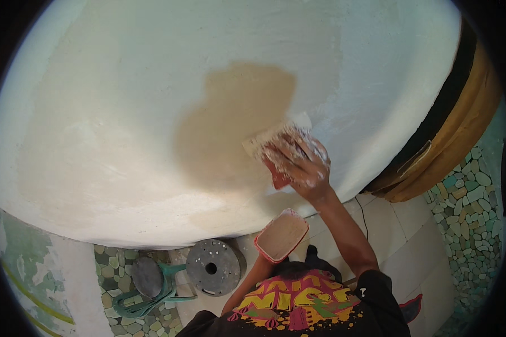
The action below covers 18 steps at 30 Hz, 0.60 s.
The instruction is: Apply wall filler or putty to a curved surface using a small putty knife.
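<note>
My right hand [301, 167], smeared with white paste, is closed around a putty spreader [257, 142] with a wide, paste-coated blade and a red part below. The blade lies against the large curved white wall [140, 101], whose surface shows smooth and patchy coated areas. Close below it, my left hand [263, 264] holds up a red-rimmed tub [283, 236] with whitish paste inside. Most of the left hand's fingers are hidden behind the tub. A shadow falls on the wall left of the spreader.
Below the wall stand a grey round drum with a holed top [212, 267] and a green plastic chair [152, 295] bearing a dark round lid. A brown rolled edge [444, 143] borders the wall at right. Pebbled floor [471, 208], pale tiles [396, 216] and a thin cable [365, 216] lie around me.
</note>
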Each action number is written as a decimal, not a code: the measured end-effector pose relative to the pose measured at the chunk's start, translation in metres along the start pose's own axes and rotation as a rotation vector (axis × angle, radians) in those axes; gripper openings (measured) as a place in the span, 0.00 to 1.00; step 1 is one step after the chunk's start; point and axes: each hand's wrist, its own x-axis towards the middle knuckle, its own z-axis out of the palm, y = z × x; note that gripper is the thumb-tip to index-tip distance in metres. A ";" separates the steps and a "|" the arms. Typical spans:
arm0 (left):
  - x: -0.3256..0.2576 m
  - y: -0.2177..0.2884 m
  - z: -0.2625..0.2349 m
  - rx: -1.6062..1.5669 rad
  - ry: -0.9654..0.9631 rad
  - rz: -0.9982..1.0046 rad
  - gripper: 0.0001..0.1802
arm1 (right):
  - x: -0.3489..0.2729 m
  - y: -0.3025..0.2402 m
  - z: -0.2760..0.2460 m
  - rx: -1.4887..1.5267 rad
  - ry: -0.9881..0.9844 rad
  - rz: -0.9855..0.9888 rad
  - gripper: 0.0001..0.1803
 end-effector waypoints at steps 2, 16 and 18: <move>0.005 0.002 0.001 -0.036 -0.038 0.021 0.28 | 0.003 0.000 -0.001 -0.018 -0.005 0.011 0.20; -0.010 0.033 -0.028 -0.017 0.086 -0.110 0.32 | 0.053 0.006 -0.015 -0.070 0.076 -0.003 0.23; -0.014 0.037 -0.037 0.082 0.131 -0.085 0.32 | 0.061 0.010 -0.021 -0.080 0.236 -0.109 0.20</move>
